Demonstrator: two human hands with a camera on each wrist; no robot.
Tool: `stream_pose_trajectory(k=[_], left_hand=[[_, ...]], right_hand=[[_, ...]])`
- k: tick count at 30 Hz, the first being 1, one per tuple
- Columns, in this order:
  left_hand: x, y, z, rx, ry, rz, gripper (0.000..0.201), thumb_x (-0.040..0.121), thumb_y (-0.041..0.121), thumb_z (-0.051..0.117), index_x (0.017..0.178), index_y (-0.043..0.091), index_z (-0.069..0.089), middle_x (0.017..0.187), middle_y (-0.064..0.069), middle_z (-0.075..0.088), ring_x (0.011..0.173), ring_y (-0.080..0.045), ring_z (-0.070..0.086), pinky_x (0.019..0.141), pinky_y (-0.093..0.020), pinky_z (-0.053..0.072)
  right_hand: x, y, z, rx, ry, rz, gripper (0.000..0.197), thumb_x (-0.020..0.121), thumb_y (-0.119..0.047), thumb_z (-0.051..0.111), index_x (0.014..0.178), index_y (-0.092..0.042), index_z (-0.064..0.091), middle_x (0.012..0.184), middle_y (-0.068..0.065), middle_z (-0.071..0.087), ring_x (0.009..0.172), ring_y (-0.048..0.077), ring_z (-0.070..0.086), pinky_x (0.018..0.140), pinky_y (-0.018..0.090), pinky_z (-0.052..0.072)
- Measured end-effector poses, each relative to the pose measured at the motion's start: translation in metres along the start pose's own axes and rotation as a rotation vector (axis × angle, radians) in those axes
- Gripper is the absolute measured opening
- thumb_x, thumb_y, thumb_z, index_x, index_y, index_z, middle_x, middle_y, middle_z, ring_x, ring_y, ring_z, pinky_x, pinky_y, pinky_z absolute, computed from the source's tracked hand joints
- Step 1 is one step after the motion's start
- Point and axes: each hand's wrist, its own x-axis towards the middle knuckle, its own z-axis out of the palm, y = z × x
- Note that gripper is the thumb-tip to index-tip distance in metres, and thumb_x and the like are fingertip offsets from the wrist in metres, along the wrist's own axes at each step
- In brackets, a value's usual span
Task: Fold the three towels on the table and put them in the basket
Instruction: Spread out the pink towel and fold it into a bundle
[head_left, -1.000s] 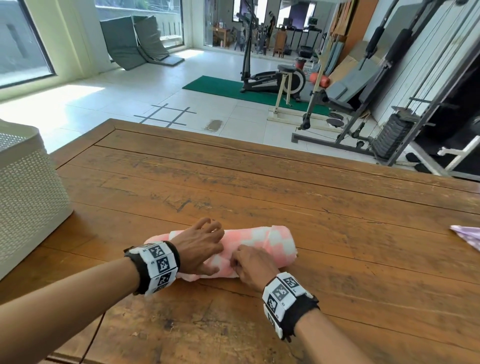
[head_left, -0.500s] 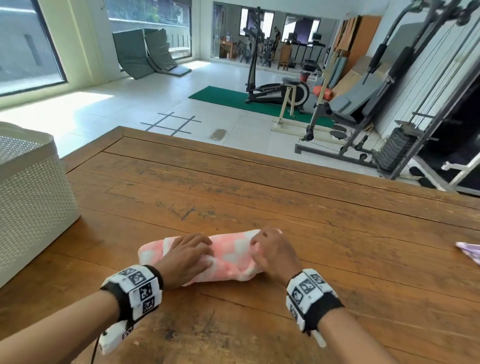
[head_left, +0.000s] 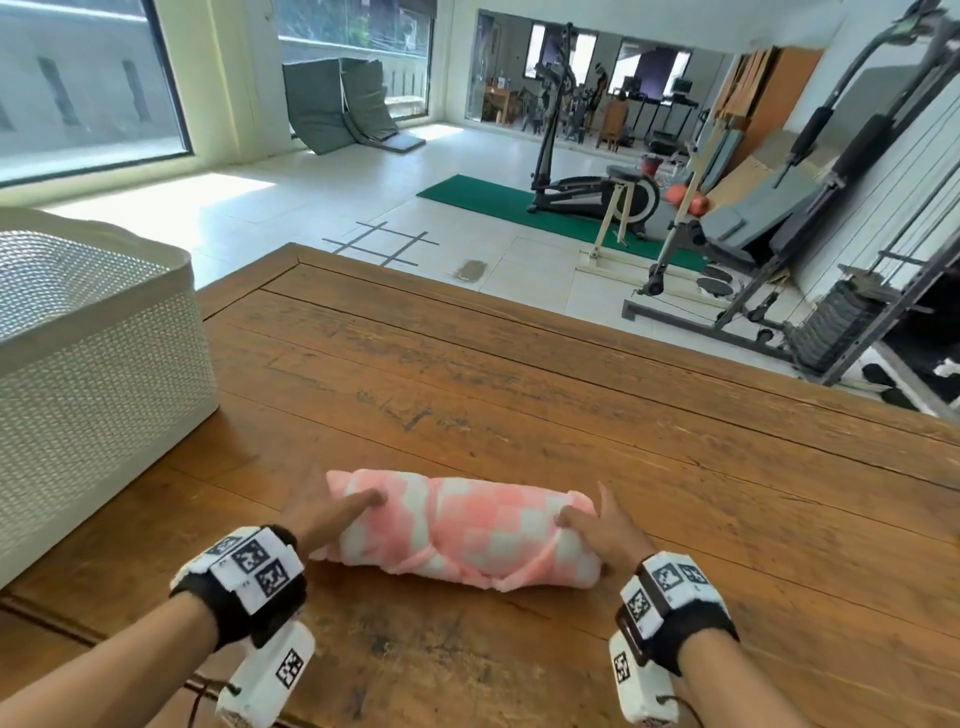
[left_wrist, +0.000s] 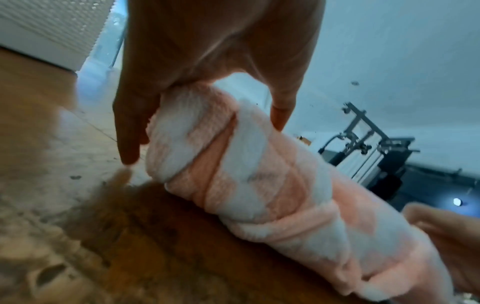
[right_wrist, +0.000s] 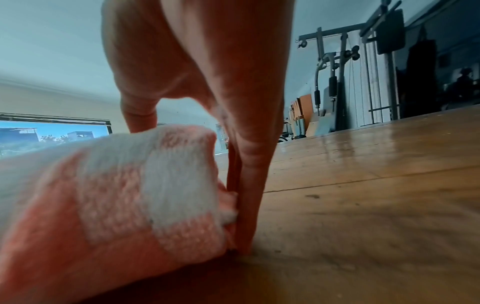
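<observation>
The pink-and-white towel (head_left: 457, 530), rolled into a log, lies on the wooden table (head_left: 623, 415) between the two hands. The left hand (head_left: 324, 514) cups its left end: the thumb lies over the top of the roll, and the fingers (left_wrist: 130, 131) reach down straight along the end face to the table. The right hand (head_left: 605, 527) grasps the right end the same way, thumb on top, fingers (right_wrist: 249, 185) pressed straight against the end with tips on the wood. The white basket (head_left: 93, 364) stands on the table, well beyond the left fingers.
</observation>
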Motion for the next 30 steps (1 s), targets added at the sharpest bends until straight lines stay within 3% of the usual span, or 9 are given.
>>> stream_pose_trajectory(k=[4, 6, 8, 11, 17, 20, 23, 26, 30], left_hand=[[-0.01, -0.005, -0.002, -0.182, -0.18, -0.034, 0.093, 0.063, 0.073, 0.065, 0.131, 0.012, 0.048, 0.132, -0.013, 0.053, 0.109, -0.031, 0.056, 0.086, -0.04, 0.052], [-0.017, -0.011, -0.005, -0.289, -0.153, -0.081, 0.083, 0.07, 0.059, 0.073, 0.133, 0.014, 0.042, 0.131, -0.014, 0.05, 0.101, -0.03, 0.055, 0.067, -0.041, 0.057], [-0.023, -0.017, -0.011, -0.312, -0.1, -0.047, 0.086, 0.07, 0.042, 0.081, 0.136, 0.011, 0.036, 0.134, -0.014, 0.047, 0.106, -0.028, 0.052, 0.066, -0.036, 0.054], [-0.037, -0.015, -0.033, -0.437, -0.011, 0.144, 0.091, 0.064, 0.034, 0.086, 0.136, 0.019, 0.031, 0.131, -0.007, 0.046, 0.114, -0.026, 0.051, 0.066, -0.033, 0.055], [-0.083, 0.023, -0.113, -0.454, 0.215, 0.406, 0.059, 0.072, 0.033, 0.078, 0.119, 0.028, 0.043, 0.1, 0.012, 0.055, 0.09, -0.008, 0.058, 0.057, -0.014, 0.05], [-0.107, 0.028, -0.158, -0.422, 0.384, 0.428, 0.063, 0.067, 0.045, 0.078, 0.119, 0.029, 0.045, 0.1, 0.008, 0.06, 0.085, -0.006, 0.059, 0.06, -0.022, 0.049], [-0.135, 0.025, -0.204, -0.469, 0.482, 0.498, 0.035, 0.071, 0.044, 0.076, 0.098, 0.035, 0.056, 0.089, 0.019, 0.07, 0.081, 0.0, 0.067, 0.065, -0.025, 0.057], [-0.148, 0.009, -0.253, -0.46, 0.621, 0.438, 0.067, 0.061, 0.064, 0.076, 0.113, 0.031, 0.052, 0.103, 0.011, 0.067, 0.093, -0.008, 0.066, 0.074, -0.037, 0.059], [-0.154, -0.027, -0.322, -0.301, 0.724, 0.339, 0.072, 0.06, 0.077, 0.069, 0.114, 0.031, 0.058, 0.103, 0.009, 0.069, 0.093, -0.014, 0.067, 0.077, -0.044, 0.058]], right_hand=[[-0.013, 0.0, 0.008, -0.017, -0.114, 0.012, 0.07, 0.078, -0.056, 0.056, 0.14, -0.029, 0.037, 0.134, 0.004, 0.048, 0.117, 0.026, 0.05, 0.098, 0.042, 0.045], [-0.023, 0.003, 0.014, -0.015, -0.107, -0.086, 0.056, 0.083, -0.057, 0.06, 0.129, -0.028, 0.047, 0.133, 0.002, 0.054, 0.112, 0.022, 0.056, 0.096, 0.04, 0.047], [-0.032, 0.003, 0.02, 0.018, -0.039, -0.181, 0.048, 0.082, -0.048, 0.067, 0.12, -0.026, 0.05, 0.121, 0.002, 0.06, 0.104, 0.018, 0.059, 0.092, 0.04, 0.05], [-0.043, -0.02, 0.016, 0.157, 0.019, -0.313, 0.064, 0.077, -0.036, 0.076, 0.131, -0.021, 0.045, 0.119, 0.002, 0.058, 0.101, 0.016, 0.059, 0.083, 0.034, 0.055], [-0.054, -0.13, -0.004, 0.21, -0.04, -0.629, 0.057, 0.076, -0.032, 0.077, 0.124, -0.031, 0.046, 0.114, -0.006, 0.056, 0.101, 0.013, 0.058, 0.072, 0.029, 0.057], [-0.057, -0.192, 0.004, 0.197, -0.057, -0.752, 0.06, 0.074, -0.037, 0.077, 0.124, -0.033, 0.043, 0.111, -0.007, 0.054, 0.098, 0.012, 0.057, 0.07, 0.026, 0.055], [-0.069, -0.261, 0.027, 0.18, -0.088, -0.847, 0.065, 0.074, -0.04, 0.077, 0.128, -0.028, 0.043, 0.109, -0.006, 0.053, 0.096, 0.012, 0.056, 0.077, 0.03, 0.055], [-0.086, -0.326, 0.059, 0.204, -0.182, -0.977, 0.064, 0.075, -0.036, 0.077, 0.129, -0.02, 0.047, 0.11, -0.005, 0.056, 0.098, 0.012, 0.059, 0.081, 0.031, 0.055], [-0.111, -0.399, 0.112, 0.147, -0.321, -1.084, 0.053, 0.078, -0.034, 0.074, 0.121, -0.018, 0.048, 0.101, -0.007, 0.056, 0.089, 0.009, 0.059, 0.068, 0.024, 0.054]])
